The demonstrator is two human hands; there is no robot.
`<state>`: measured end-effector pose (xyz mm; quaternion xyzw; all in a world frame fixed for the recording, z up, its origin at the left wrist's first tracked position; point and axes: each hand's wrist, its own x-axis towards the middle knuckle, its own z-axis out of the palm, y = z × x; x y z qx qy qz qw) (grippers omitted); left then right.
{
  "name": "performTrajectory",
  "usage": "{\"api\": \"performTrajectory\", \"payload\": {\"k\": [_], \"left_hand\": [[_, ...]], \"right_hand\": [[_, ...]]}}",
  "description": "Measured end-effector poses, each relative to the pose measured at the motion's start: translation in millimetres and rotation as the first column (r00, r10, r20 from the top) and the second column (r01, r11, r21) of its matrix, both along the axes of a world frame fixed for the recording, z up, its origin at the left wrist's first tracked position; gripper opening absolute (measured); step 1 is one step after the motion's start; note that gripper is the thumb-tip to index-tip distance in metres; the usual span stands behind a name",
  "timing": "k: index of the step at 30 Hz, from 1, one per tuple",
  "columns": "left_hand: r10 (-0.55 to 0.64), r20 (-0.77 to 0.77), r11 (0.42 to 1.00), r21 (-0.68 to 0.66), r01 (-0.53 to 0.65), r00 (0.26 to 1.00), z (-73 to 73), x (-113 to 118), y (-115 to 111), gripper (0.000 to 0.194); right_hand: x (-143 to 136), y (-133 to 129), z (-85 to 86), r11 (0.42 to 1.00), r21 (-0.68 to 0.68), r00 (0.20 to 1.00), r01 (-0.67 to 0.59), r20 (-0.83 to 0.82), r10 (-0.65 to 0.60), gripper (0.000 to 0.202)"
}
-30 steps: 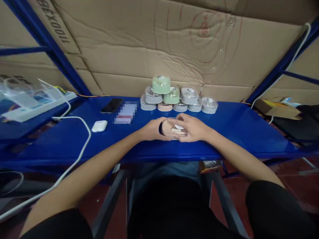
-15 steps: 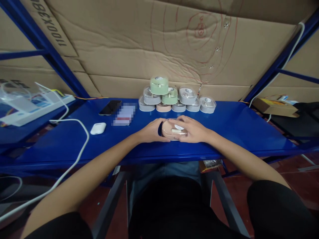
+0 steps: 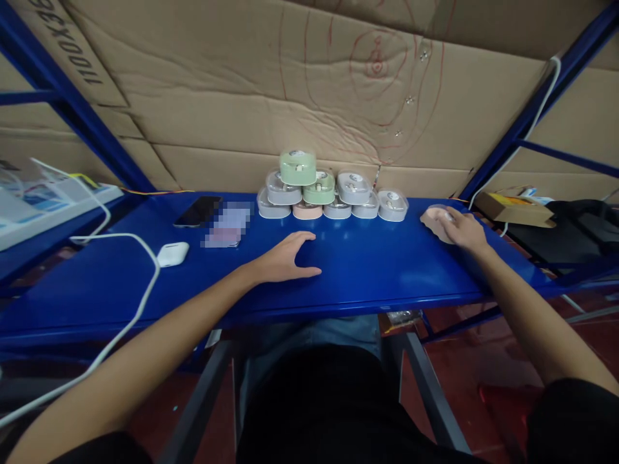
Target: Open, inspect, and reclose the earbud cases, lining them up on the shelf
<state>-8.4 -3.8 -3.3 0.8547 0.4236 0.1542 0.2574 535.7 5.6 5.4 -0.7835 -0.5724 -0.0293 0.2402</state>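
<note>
My right hand [image 3: 465,231] grips a pink box with a clear lid [image 3: 435,222] at the right end of the blue table [image 3: 367,264]; the fingers cover much of it. Nothing is in my left hand [image 3: 285,258], which hovers over or rests on the middle of the table with thumb and fingers apart. Behind it, similar lidded boxes stand in a stepped pile: a green box [image 3: 297,169] on top, another green box [image 3: 319,188] and grey boxes [image 3: 355,188] in the middle row, a pink box [image 3: 307,210] among grey ones below. One grey box [image 3: 393,206] forms the pile's right end.
Left on the table lie a dark phone [image 3: 198,211], a second phone with a blurred screen [image 3: 227,224] and a white earbud case [image 3: 173,254]. A white cable [image 3: 145,293] crosses the left side. An open cardboard carton [image 3: 515,211] stands beyond the right edge.
My right hand has carried the pink box from the table's middle to the right. The left hand has let go of it and stays near the middle. The view has shifted slightly.
</note>
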Motion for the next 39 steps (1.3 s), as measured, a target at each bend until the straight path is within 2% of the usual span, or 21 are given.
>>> {"api": "performTrajectory", "payload": {"k": [2,3,6,9,13,16,18,19,21,23,24,27,30,33,36,38,39], "left_hand": [[-0.004,-0.010,1.000,0.002,0.004,1.000,0.5,0.0,0.0,0.102],[-0.005,-0.015,1.000,0.002,0.005,1.000,0.5,-0.1,0.2,0.101],[-0.012,-0.016,1.000,0.005,0.012,1.000,-0.6,-1.0,1.6,0.099],[-0.028,-0.005,1.000,0.013,0.028,1.000,-2.0,-2.1,2.8,0.097],[-0.042,0.008,0.999,0.028,0.042,0.999,-4.0,-2.5,4.1,0.094],[-0.050,0.026,0.998,0.043,0.049,0.998,-6.0,-2.7,5.3,0.092],[-0.058,0.040,0.997,0.049,0.056,0.997,-6.7,-3.0,5.7,0.089],[-0.061,0.043,0.997,0.048,0.058,0.997,-6.7,-3.2,5.7,0.088],[-0.065,0.036,0.997,0.043,0.063,0.997,-6.1,-3.3,5.5,0.088],[-0.068,0.028,0.997,0.042,0.067,0.997,-5.3,-3.1,5.1,0.089],[-0.070,0.025,0.997,0.042,0.069,0.997,-5.0,-2.9,4.9,0.089],[-0.071,0.011,0.997,0.032,0.070,0.997,-4.8,-2.7,4.9,0.090],[-0.080,-0.002,0.996,0.025,0.080,0.997,-5.3,-3.0,5.1,0.090],[-0.086,0.009,0.996,0.033,0.086,0.996,-4.9,-3.2,4.6,0.088],[-0.060,0.019,0.998,0.018,0.060,0.998,-3.6,-2.7,3.4,0.092],[-0.015,0.034,1.000,-0.002,0.015,0.999,-3.2,-2.3,3.1,0.097],[0.010,0.049,1.000,-0.010,-0.009,0.999,-3.4,-2.2,3.3,0.100]], "right_hand": [[-0.8,35.2,4.4,0.992,0.004,0.982,0.128,-0.138,-0.127,0.062],[-5.5,51.5,5.6,0.989,0.006,0.976,0.145,-0.164,-0.142,0.061],[-27.8,88.8,3.2,0.988,0.026,0.970,0.153,-0.196,-0.145,0.060],[-49.1,105.9,-5.4,0.992,0.063,0.974,0.109,-0.206,-0.094,0.061],[-60.8,103.7,-9.0,0.987,0.104,0.970,0.120,-0.222,-0.095,0.072],[-69.5,91.8,1.9,0.959,0.251,0.986,0.131,-0.132,-0.100,0.074],[-85.7,83.0,13.4,0.931,0.364,1.000,0.008,0.013,-0.013,0.069],[-98.2,79.1,19.3,0.923,0.374,0.994,-0.089,0.085,0.062,0.067],[-131.1,73.8,30.0,0.906,0.325,0.959,-0.271,0.171,0.225,0.072],[-170.7,73.2,38.6,0.889,0.254,0.922,-0.381,0.174,0.345,0.085],[-191.0,75.0,42.1,0.899,0.219,0.924,-0.379,0.147,0.354,0.092],[-243.7,86.3,50.2,0.955,0.119,0.961,-0.270,0.086,0.261,0.101],[-272.3,97.7,54.8,0.984,0.032,0.983,-0.174,0.070,0.172,0.091],[-270.8,95.8,55.7,0.989,-0.001,0.986,-0.147,0.074,0.147,0.080],[-242.9,76.5,57.1,0.985,-0.008,0.981,-0.172,0.085,0.172,0.082],[-217.1,58.4,59.6,0.965,-0.030,0.963,-0.260,0.058,0.262,0.083],[-204.8,49.3,61.0,0.938,-0.034,0.938,-0.345,0.029,0.346,0.081]]}}
